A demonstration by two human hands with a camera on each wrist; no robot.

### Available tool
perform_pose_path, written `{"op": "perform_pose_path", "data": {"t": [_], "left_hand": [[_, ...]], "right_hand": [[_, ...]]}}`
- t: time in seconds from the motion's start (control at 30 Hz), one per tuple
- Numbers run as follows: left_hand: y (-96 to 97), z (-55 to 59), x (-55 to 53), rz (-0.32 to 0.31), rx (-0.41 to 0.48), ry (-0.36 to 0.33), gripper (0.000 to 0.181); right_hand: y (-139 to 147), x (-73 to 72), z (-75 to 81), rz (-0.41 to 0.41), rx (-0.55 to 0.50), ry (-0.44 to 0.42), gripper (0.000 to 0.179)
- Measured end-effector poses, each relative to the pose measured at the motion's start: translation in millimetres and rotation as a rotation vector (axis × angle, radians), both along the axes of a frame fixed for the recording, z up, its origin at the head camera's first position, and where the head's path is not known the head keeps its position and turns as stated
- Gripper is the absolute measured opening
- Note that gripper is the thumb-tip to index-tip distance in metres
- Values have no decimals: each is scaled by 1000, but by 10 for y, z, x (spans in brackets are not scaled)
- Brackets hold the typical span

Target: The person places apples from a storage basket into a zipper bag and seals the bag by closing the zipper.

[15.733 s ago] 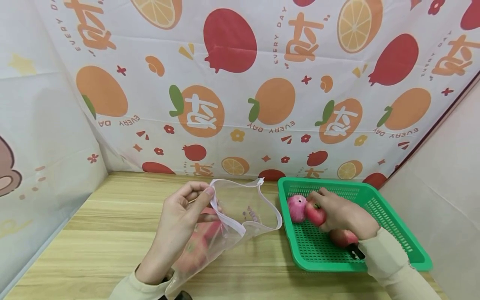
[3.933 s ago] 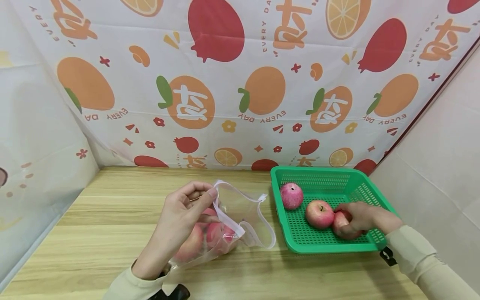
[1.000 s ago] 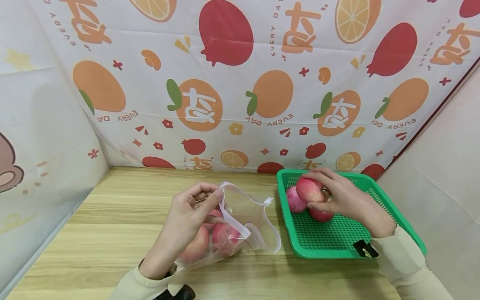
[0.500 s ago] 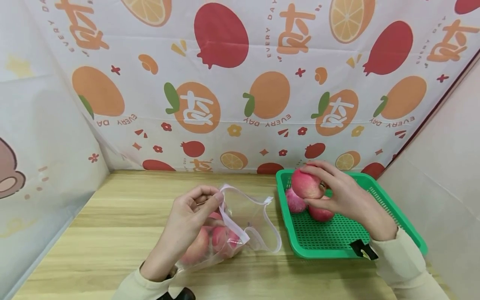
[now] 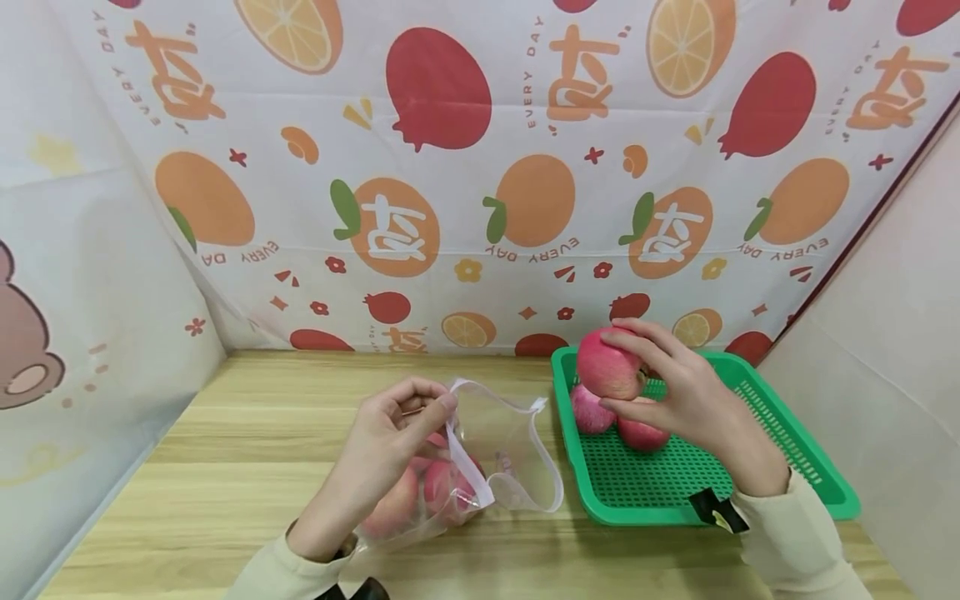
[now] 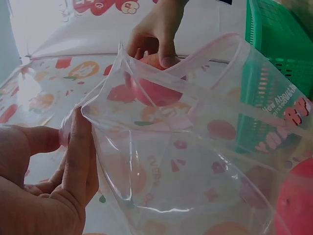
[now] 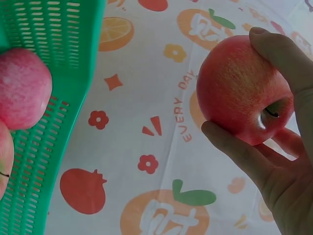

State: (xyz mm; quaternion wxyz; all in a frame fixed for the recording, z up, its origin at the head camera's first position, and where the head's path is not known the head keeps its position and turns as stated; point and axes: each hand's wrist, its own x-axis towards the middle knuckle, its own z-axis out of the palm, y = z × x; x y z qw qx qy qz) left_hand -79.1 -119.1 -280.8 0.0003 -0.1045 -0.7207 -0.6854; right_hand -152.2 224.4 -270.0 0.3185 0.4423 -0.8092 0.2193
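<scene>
My right hand grips a red apple above the left part of the green basket. In the right wrist view, thumb and fingers curl round this apple, its stem hollow facing the hand. A pinkish apple and a red apple lie below in the basket. With thumb and fingers my left hand pinches the rim of a clear zip bag, whose mouth gapes towards the basket. Several apples rest inside the bag, partly hidden by the left hand.
Everything stands on a wooden tabletop. A fruit-printed cloth hangs close behind the basket and bag. Pale walls close off both sides, the right one close to the basket.
Since 3.9 s ago, my right hand has lifted an apple from the basket's right side and carried it left. Over the last second it rises slightly. The left hand keeps its hold on the bag.
</scene>
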Motion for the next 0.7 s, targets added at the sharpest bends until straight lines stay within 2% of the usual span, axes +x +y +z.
{"op": "perform_pose_path", "data": {"t": [0.13, 0.3, 0.7], "left_hand": [[33, 4, 7, -26, -21, -1, 27], [67, -10, 14, -52, -35, 11, 28], [114, -45, 8, -44, -49, -25, 23]], "right_hand": [[-32, 19, -9, 42, -46, 44, 62], [-68, 64, -26, 45, -98, 55, 63], [-211, 215, -43, 65, -247, 129, 65]]}}
